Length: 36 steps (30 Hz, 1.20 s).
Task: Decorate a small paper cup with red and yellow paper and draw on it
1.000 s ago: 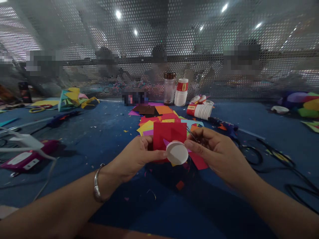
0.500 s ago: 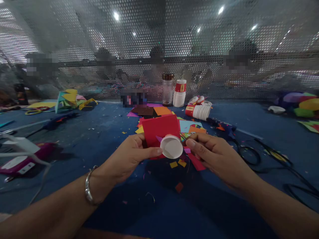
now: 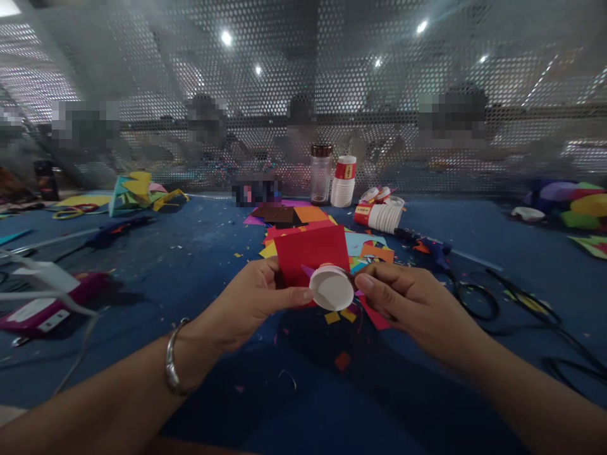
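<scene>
Blue desk: far edge is meeting a grey perforated screen; paper scraps are dotting the near side.
Left hand: fingers are grasping a red paper sheet and round white paper cup.
Right hand: fingers are pinching a slim dark tool beside the cup.

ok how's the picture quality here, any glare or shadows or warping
Head view: dim overall; small bright lights glare at the mesh; soft dark shadow on the blue table below the white cup; sides look stretched, background patches pixelated.
</scene>
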Available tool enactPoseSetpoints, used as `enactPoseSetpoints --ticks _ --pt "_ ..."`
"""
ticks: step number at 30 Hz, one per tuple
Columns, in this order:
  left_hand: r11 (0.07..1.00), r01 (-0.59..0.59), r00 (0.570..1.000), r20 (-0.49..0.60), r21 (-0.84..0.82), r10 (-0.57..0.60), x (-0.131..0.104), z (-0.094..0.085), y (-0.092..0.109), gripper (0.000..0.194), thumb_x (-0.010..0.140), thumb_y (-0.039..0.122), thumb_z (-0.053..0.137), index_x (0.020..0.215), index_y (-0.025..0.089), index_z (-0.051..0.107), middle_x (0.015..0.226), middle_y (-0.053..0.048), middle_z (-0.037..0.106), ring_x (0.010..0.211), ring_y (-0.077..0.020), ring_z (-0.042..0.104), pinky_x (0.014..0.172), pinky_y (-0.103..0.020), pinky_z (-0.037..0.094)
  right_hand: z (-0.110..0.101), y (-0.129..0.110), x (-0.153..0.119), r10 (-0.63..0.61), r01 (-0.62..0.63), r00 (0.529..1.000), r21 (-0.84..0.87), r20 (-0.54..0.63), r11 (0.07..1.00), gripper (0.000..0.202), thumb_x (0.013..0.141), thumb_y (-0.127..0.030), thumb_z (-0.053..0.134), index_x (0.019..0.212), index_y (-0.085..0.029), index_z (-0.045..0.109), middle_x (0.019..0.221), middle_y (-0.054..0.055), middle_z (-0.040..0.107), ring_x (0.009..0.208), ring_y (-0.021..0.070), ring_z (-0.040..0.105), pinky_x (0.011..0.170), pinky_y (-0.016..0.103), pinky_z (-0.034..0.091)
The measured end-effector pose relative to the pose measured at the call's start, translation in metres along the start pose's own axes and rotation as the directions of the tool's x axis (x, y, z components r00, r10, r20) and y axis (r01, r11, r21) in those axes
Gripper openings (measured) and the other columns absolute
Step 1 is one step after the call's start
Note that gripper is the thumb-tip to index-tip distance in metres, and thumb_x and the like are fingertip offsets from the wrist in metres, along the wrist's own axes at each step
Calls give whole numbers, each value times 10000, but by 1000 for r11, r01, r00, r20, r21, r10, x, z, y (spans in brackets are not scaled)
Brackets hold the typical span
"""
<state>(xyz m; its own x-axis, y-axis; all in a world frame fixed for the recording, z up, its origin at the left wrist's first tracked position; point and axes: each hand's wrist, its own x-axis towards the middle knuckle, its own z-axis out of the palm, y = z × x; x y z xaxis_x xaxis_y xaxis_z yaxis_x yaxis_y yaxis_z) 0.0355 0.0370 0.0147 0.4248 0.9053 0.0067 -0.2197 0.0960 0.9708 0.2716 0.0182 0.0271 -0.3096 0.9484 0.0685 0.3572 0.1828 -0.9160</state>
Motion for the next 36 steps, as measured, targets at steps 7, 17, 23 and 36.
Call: enactPoseSetpoints --ticks 7,17,23,36 --pt "999 -31 999 37 -13 32 0 0 0 380 716 178 909 1078 195 794 1024 -57 828 1002 -203 759 888 -286 565 1 -4 1 -1 1 1000 -4 -4 1000 532 899 -712 591 709 -216 588 574 -75 321 488 87 236 421 230 191" --pt "997 -53 998 35 -62 55 0 3 2 367 720 91 889 1057 214 810 1007 -35 834 1014 -179 768 870 -229 578 1 -4 0 31 -32 999 54 16 998 546 885 -721 604 690 -214 559 571 -91 257 482 78 198 401 227 165" --pt "998 -55 998 15 -35 56 -1 4 5 386 691 109 911 1052 201 811 993 -42 837 993 -195 775 869 -245 589 0 -8 0 22 -22 1000 12 -9 1000 538 880 -693 622 639 -220 535 550 -77 288 474 83 230 400 233 174" --pt "995 -68 998 0 68 68 -3 0 7 423 698 229 919 1094 171 783 1028 -90 824 1034 -258 756 930 -371 593 -4 -4 -1 -19 17 999 -49 -35 999 503 920 -648 601 669 -214 635 538 -63 304 482 91 229 411 242 178"
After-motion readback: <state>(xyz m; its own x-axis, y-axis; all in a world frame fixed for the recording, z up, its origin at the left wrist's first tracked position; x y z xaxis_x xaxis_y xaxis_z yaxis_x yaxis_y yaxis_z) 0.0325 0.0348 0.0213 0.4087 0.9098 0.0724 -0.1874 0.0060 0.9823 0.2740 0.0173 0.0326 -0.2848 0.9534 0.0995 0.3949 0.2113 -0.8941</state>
